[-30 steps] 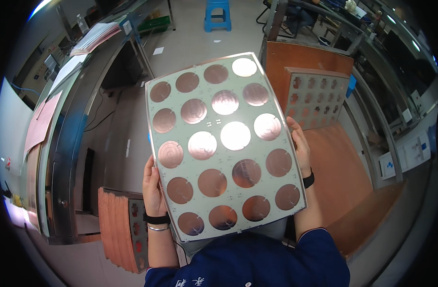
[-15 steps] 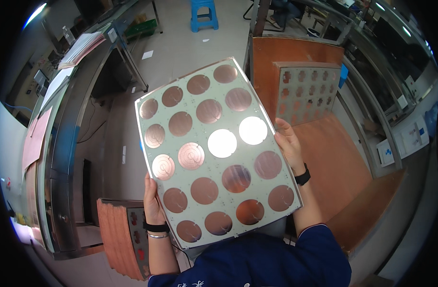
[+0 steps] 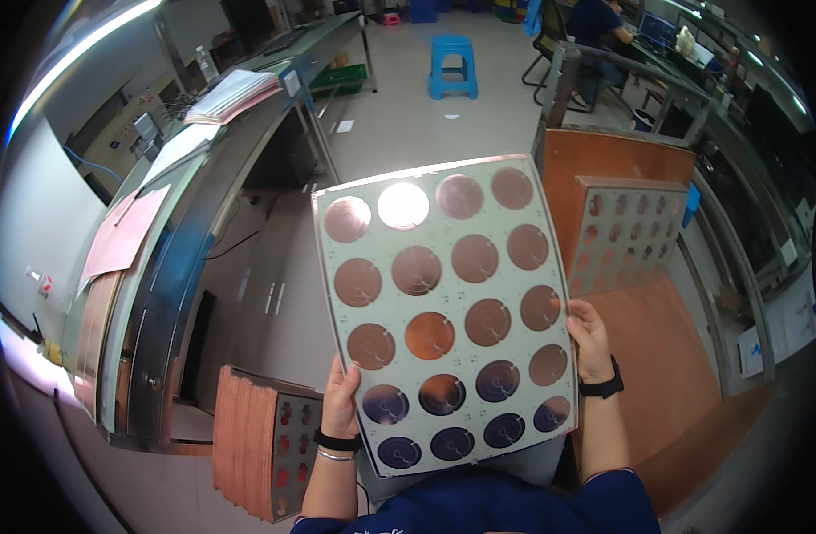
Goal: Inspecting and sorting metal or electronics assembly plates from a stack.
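Observation:
A large pale green circuit board panel (image 3: pixel 450 307) with rows of round copper discs fills the middle of the view. It is tilted up toward me, and light glares off a disc near its top. My left hand (image 3: pixel 341 402) grips its lower left edge, the thumb on the front face and the other fingers partly hidden behind. At the right edge my right hand (image 3: pixel 589 341) pinches the panel, thumb in front. Below left stands a thick stack of copper-edged panels (image 3: pixel 243 440). Past my right hand, more patterned panels (image 3: pixel 629 233) lean upright against a brown backboard (image 3: pixel 617 153).
A glass-topped bench (image 3: pixel 190 191) with papers (image 3: pixel 234 96) and a pink sheet (image 3: pixel 125 230) runs along the left. A blue stool (image 3: pixel 452 67) stands ahead. A brown board surface (image 3: pixel 648 343) lies at right. A seated person (image 3: pixel 596 25) is at a far-right desk.
The panel has turned and sits further right and lower in view, its glare now near the top. Both hands still hold it. The surroundings have shifted right and down.

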`<action>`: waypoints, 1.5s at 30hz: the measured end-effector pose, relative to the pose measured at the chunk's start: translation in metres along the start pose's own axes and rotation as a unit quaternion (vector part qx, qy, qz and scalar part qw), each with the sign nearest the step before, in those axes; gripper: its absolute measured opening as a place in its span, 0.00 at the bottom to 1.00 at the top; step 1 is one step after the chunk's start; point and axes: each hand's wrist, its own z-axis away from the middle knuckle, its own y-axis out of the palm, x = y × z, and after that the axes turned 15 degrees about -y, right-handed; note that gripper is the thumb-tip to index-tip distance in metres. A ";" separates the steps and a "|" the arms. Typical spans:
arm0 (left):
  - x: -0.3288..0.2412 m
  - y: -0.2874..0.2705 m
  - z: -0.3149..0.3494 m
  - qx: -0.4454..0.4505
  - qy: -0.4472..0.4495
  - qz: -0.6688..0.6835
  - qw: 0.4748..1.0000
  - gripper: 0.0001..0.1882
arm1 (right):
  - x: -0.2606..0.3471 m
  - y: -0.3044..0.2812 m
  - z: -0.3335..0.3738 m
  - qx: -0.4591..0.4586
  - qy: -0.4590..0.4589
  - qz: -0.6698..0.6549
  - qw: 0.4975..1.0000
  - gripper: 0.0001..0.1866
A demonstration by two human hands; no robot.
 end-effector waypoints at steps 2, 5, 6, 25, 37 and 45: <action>0.002 0.001 -0.003 0.011 0.009 0.001 1.000 0.15 | -0.003 -0.009 0.002 0.009 -0.013 0.003 1.000 0.12; 0.002 -0.002 0.000 0.017 0.028 -0.008 0.999 0.16 | -0.003 -0.009 0.003 0.019 -0.013 -0.003 1.000 0.10; 0.003 -0.003 0.000 0.020 0.031 -0.010 0.999 0.17 | -0.001 -0.004 0.003 0.026 -0.022 0.003 0.999 0.11; 0.003 0.026 -0.029 0.033 0.109 0.095 0.989 0.17 | -0.027 0.019 0.063 0.064 0.135 -0.258 0.955 0.34; -0.001 0.036 -0.041 -0.003 0.000 -0.226 0.974 0.21 | 0.027 -0.027 0.076 -0.200 -0.104 -0.192 0.955 0.22; 0.010 -0.039 -0.030 -0.173 -0.001 -0.397 0.901 0.15 | 0.022 -0.058 0.048 -0.375 -0.326 -0.010 0.868 0.22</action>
